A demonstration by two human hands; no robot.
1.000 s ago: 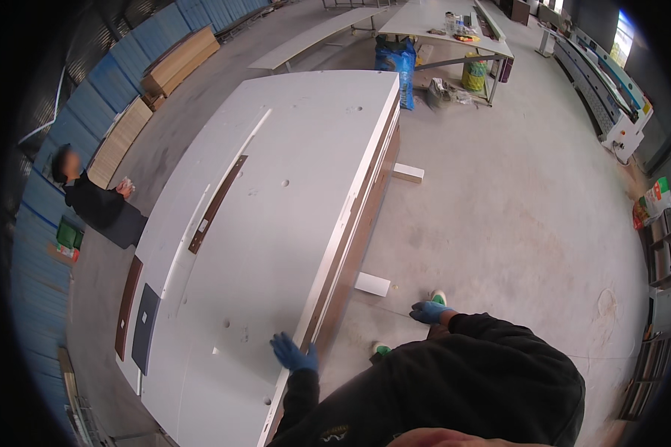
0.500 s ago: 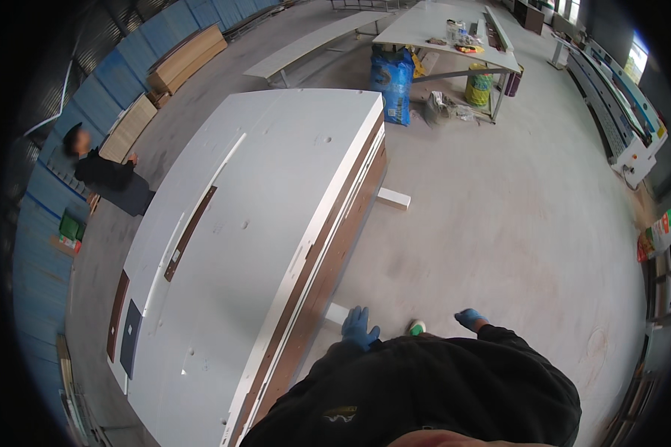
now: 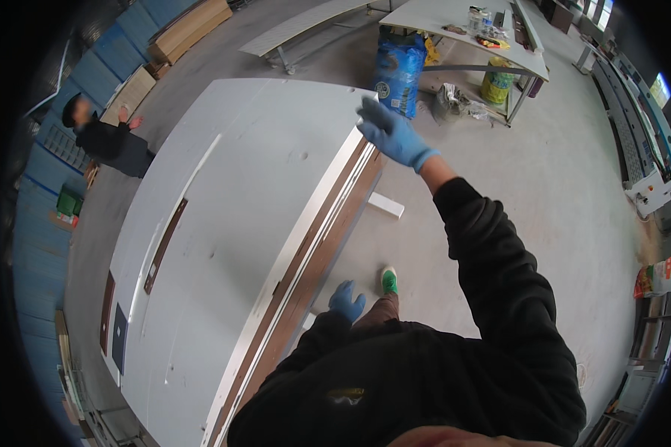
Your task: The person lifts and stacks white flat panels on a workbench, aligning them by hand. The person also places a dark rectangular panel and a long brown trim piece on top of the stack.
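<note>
A large stack of boards [image 3: 231, 216] with a pale grey top and brown and white layered edges lies to my left. My right hand [image 3: 397, 135], in a blue glove, is raised in front of me, fingers stretched out, over or just above the far right corner of the stack; contact cannot be made out. It holds nothing. My left hand [image 3: 346, 301], also gloved in blue, hangs low beside the stack's near side, fingers apart and holding nothing. Narrow brown strips [image 3: 165, 246] and a dark grey piece [image 3: 120, 337] lie on the top board.
A white support beam [image 3: 386, 205] sticks out from under the stack. Beyond stand a blue sack [image 3: 397, 74] and a work table [image 3: 432, 18] with jars. Another person [image 3: 108, 141] stands across the stack. A long machine [image 3: 637, 127] is at the right.
My right hand has risen from low on my right to the far corner of the stack. I have stepped forward. The other person's hands have come up.
</note>
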